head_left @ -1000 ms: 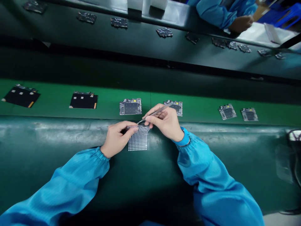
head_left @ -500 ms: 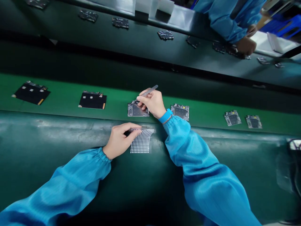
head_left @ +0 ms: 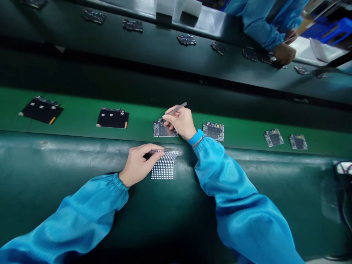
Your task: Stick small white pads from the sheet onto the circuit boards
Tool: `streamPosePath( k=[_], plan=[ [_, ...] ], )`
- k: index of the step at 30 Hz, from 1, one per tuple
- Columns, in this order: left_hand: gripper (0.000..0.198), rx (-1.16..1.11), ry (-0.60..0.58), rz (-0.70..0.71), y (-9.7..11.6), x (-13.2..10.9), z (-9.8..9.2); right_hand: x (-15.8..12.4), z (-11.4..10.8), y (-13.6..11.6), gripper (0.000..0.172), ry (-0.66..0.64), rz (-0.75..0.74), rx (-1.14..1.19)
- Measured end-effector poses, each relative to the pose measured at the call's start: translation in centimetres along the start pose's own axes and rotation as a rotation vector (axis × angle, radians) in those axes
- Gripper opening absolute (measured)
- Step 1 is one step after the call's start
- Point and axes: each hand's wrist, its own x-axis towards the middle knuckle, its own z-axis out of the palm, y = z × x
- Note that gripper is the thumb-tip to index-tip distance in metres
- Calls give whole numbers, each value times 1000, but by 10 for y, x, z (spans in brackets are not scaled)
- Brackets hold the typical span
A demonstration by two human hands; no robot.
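My left hand (head_left: 139,164) pinches the upper edge of a clear sheet of small white round stickers (head_left: 162,169), which lies over the dark green table edge. In my right hand (head_left: 183,123) is a pair of grey metal tweezers (head_left: 180,107), held like a pen. Their tip points down at the top left of a circuit board (head_left: 161,130) on the green belt; the fingers hide part of that board, and I cannot make out what is at the tip. Just right of my wrist lies a second circuit board (head_left: 216,131).
Left on the green belt (head_left: 79,106) lie two boards with black sheets (head_left: 112,120) (head_left: 41,112). Two smaller-looking boards (head_left: 273,138) (head_left: 298,142) are at the right. Across the line, several wrapped boards (head_left: 187,39) sit on another belt, near a co-worker's hands (head_left: 284,53). Cables (head_left: 343,198) hang far right.
The boards on the near belt have shifted right, and my right hand with the tweezers has moved along with its board. The far boards have shifted left. My left hand stays nearly in place.
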Motion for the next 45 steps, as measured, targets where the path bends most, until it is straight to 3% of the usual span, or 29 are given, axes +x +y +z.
streamPosePath(
  k=[11, 27, 32, 34, 40, 45],
  plan=[
    [8, -10, -5, -9, 0, -1, 0, -10, -17, 0, 25, -24, -66, 49],
    [7, -88, 7, -1, 3, 12, 2, -9, -38, -2, 25, 76, -83, -97],
    [9, -47, 4, -15, -3, 3, 3, -26, -45, -6, 30, 130, -222, -41],
    [10, -39, -7, -27, -6, 2, 2, -36, -48, -9, 31, 66, -300, -152],
    [13, -23, -18, -24, -6, 1, 0, -54, -51, -6, 27, -110, -557, -784],
    [16, -36, -21, -35, -10, -1, 0, -54, -54, -1, 27, -174, -655, -972]
  ],
)
